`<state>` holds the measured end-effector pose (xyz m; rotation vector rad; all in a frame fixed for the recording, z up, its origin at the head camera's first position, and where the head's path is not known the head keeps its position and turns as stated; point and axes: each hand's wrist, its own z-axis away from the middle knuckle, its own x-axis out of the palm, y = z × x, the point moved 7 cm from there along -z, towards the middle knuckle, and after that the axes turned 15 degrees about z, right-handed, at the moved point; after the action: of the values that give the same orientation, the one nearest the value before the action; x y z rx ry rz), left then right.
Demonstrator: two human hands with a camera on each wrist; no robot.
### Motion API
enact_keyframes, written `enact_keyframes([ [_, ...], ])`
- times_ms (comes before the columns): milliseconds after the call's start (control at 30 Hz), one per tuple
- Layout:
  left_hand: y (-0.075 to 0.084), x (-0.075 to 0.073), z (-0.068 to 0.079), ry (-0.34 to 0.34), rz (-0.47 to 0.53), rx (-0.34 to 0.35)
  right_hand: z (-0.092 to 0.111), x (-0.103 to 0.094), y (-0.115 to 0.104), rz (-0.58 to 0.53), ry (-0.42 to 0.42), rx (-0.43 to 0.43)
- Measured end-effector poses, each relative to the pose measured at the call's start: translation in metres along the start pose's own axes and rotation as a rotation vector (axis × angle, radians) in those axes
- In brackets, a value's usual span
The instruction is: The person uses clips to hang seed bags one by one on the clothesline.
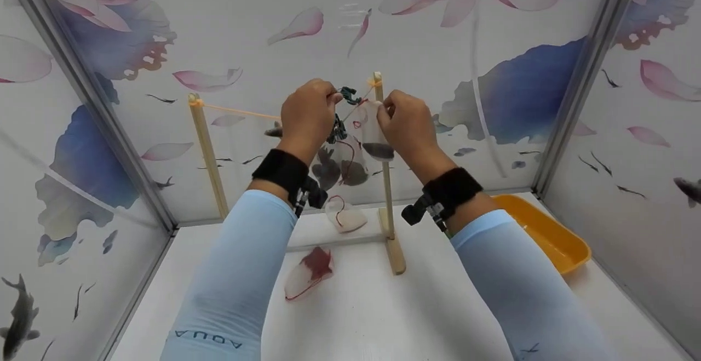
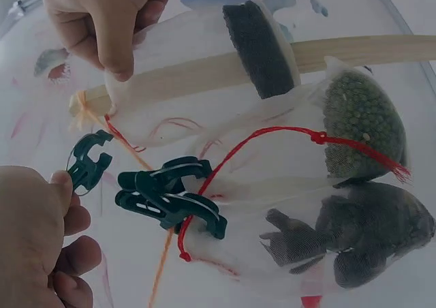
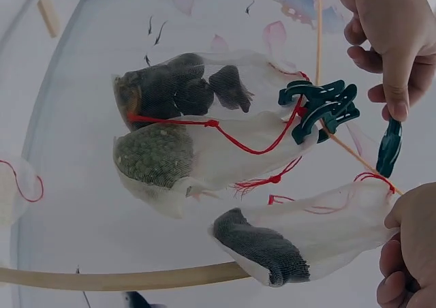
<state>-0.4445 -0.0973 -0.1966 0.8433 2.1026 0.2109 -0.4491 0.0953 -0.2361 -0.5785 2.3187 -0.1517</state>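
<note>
My left hand [image 1: 309,114] pinches a dark green clothespin [image 2: 87,163] between thumb and forefinger, just beside an orange string [image 3: 319,32]. With my right hand [image 1: 408,122] I grip the top corner of a white mesh drawstring bag [image 3: 327,223] with black grains at its bottom. That bag hangs near the right post, its top edge and red cord right at the string. Between my hands, other green clothespins [image 2: 170,192] sit clustered on the string, over a mesh bag of green beans [image 2: 364,117] and a mesh bag of dark chunky pieces [image 2: 368,229].
The string runs between a left wooden post [image 1: 207,155] and a right wooden post [image 1: 387,196]. On the white surface lie a bag with pale contents [image 1: 348,218] and a bag with dark red contents [image 1: 316,265]. A yellow tray [image 1: 572,254] stands at the right.
</note>
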Motion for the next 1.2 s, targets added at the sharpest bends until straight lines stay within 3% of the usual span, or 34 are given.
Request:
enact_keyframes([
  [233,0.007,-0.008,-0.006,0.025,-0.070,0.095,-0.005,-0.001,-0.008,0.018,0.016,0.012],
  [400,0.007,-0.011,-0.010,0.031,-0.106,0.113,-0.009,0.000,-0.013,0.027,0.018,-0.003],
  [733,0.021,0.014,-0.014,0.008,-0.167,0.135,-0.009,-0.006,-0.005,-0.009,0.069,-0.002],
  [867,0.026,0.018,-0.011,0.011,-0.170,0.139,-0.006,-0.005,-0.003,-0.040,0.053,-0.021],
  [1200,0.024,0.024,-0.006,-0.125,-0.162,0.112,0.003,0.004,0.006,-0.086,-0.010,0.000],
])
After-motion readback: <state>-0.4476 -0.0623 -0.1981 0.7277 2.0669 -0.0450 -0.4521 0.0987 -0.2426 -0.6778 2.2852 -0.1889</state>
